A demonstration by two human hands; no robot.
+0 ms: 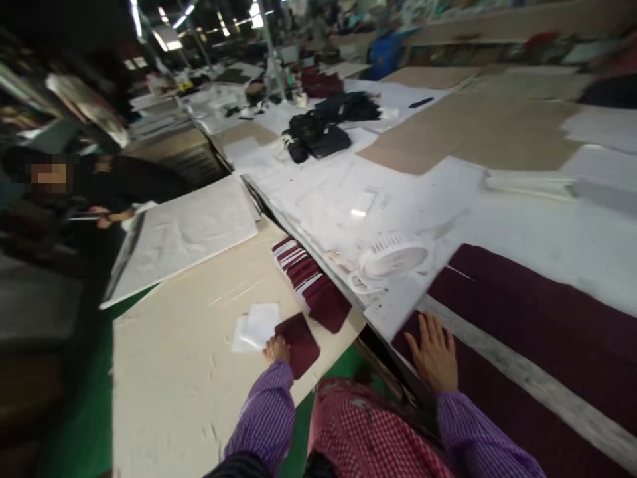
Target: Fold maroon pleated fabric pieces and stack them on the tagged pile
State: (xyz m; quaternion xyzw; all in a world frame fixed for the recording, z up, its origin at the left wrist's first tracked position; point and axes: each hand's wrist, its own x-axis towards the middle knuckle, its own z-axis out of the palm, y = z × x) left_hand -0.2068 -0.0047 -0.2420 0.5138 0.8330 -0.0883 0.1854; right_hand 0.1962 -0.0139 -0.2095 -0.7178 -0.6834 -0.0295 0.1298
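On the cream-coloured table, my left hand [277,348] has its fingers bent and closed at the left edge of a maroon fabric piece [302,348] with rounded corners. White paper-like pieces [263,324] lie just beyond that hand. A row of overlapping maroon pieces [328,305] with white layers between them runs along the table's edge. My right hand [435,352] rests flat, fingers spread, on the near end of long maroon fabric panels [527,299]. A pale strip [517,372] crosses between those panels.
A white fan [395,255] lies on the white table beside the panels. Dark bundled cloth [318,133] sits farther back. A gap separates the two tables. A person's hand [103,217] shows at the left, next to a white-covered table [194,229].
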